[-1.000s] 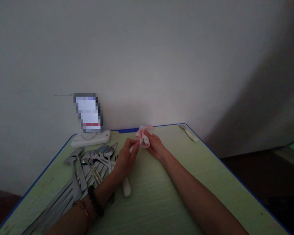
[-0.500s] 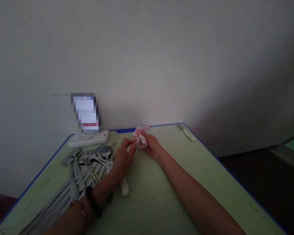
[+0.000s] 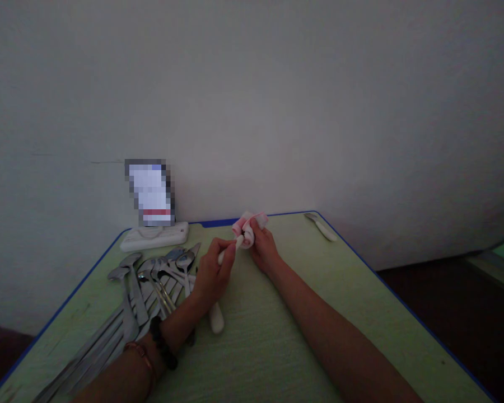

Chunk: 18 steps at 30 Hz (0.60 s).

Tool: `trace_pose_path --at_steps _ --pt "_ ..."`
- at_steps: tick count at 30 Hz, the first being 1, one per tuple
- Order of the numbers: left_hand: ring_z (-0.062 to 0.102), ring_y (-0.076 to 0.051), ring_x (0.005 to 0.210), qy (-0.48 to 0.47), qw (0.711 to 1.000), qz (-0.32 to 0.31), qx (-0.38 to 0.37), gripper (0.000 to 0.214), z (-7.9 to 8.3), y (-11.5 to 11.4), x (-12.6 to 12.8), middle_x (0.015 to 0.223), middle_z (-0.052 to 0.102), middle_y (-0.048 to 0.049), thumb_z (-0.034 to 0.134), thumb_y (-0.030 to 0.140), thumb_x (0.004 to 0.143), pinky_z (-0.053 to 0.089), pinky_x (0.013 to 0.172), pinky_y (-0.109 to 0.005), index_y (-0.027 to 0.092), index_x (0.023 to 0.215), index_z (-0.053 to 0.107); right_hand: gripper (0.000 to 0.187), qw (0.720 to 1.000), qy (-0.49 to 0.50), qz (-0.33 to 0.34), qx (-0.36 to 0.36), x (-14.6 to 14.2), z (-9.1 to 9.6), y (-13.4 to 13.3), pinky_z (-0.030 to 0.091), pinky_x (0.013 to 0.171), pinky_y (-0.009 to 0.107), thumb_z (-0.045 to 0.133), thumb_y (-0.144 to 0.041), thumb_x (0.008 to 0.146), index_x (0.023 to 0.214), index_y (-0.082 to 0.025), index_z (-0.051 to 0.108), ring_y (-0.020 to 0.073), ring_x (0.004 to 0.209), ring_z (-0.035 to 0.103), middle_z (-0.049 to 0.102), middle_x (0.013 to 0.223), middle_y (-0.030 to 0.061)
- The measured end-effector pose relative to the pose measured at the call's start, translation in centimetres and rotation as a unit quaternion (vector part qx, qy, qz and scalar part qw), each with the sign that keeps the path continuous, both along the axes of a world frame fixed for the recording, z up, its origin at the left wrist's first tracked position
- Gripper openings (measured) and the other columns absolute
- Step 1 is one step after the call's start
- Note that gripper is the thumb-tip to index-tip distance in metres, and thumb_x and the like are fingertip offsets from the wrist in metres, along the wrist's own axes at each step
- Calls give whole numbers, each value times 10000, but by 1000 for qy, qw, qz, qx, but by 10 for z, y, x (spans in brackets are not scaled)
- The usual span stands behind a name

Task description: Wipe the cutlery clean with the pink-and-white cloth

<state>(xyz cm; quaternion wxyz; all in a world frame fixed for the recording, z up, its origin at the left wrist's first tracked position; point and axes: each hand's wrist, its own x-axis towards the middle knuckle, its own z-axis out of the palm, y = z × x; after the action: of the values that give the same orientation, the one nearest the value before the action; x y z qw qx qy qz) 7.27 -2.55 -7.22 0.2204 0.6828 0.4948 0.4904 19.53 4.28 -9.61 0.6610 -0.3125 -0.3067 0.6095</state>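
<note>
My left hand (image 3: 212, 272) is closed around the white handle of a utensil (image 3: 227, 252), whose far end goes into a pink and white cloth (image 3: 248, 226). My right hand (image 3: 262, 247) is closed on that bunched cloth, wrapping it around the utensil's tip. Both hands hover just above the pale green table (image 3: 277, 336) near its far edge. The utensil's head is hidden inside the cloth. A second white handle (image 3: 215, 319) lies on the table under my left wrist.
A pile of several metal spoons and forks (image 3: 151, 285) lies left of my left arm. A white flat stand (image 3: 154, 236) holds a blurred-out screen at the back left. Another white-handled utensil (image 3: 321, 226) lies at the far right corner. The table has a blue rim.
My right hand has turned the cloth around the utensil's tip, and my fingers have shifted over it. The left hand stays nearly in place.
</note>
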Motion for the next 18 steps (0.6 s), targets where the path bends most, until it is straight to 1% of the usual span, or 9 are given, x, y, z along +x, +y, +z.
trace_pose_path --at_steps 2,7,8,10,12,14,16,18 --pt "557 -145 640 6 1000 0 -4 212 0 0 1 706 602 9 403 361 875 422 608 -251 183 858 517 321 1000 7 18 -13 1 1 -1 337 546 235 690 -468 645 641 -167 580 90 515 424 526 527 -44" --pt "555 -143 650 -10 1000 8 0 208 -4 3 1 720 589 12 409 379 871 429 619 -249 193 849 499 349 989 -6 143 -34 2 7 -8 371 585 233 713 -474 624 671 -146 603 91 560 489 600 607 -7" --pt "551 -140 645 -13 1000 8 2 206 -4 3 1 714 586 13 415 378 867 428 616 -247 193 844 500 356 988 -7 152 -33 2 8 -9 377 592 232 718 -477 616 677 -144 606 92 568 497 605 612 -5" --pt "543 -134 639 -19 1000 7 4 200 -1 4 0 706 583 16 426 369 862 424 609 -239 190 833 512 359 989 -7 148 -30 3 9 -9 386 600 231 728 -476 602 681 -147 608 91 572 503 610 612 -7" --pt "529 -124 619 -26 1000 10 4 203 9 5 -2 686 576 23 443 365 855 413 583 -224 188 804 528 352 991 -23 128 -25 8 13 -7 386 591 228 734 -469 594 664 -149 606 87 554 494 607 596 -13" --pt "498 -109 571 -24 1000 9 -4 222 24 6 -5 631 547 37 476 379 839 385 532 -206 187 744 535 344 990 -65 121 -12 15 21 -4 385 579 224 735 -460 595 653 -144 613 85 538 490 613 588 -9" --pt "452 -94 513 -39 999 28 5 228 41 6 -10 575 503 52 499 377 823 352 485 -194 186 703 532 332 978 -127 165 13 25 35 -5 397 597 230 722 -447 623 695 -134 638 97 564 519 639 626 12" --pt "411 -79 468 -58 998 38 13 264 56 5 -16 535 466 61 531 384 803 325 449 -186 185 632 495 329 959 -179 216 34 34 54 -11 422 660 247 719 -417 639 807 -139 667 125 655 577 680 743 33"
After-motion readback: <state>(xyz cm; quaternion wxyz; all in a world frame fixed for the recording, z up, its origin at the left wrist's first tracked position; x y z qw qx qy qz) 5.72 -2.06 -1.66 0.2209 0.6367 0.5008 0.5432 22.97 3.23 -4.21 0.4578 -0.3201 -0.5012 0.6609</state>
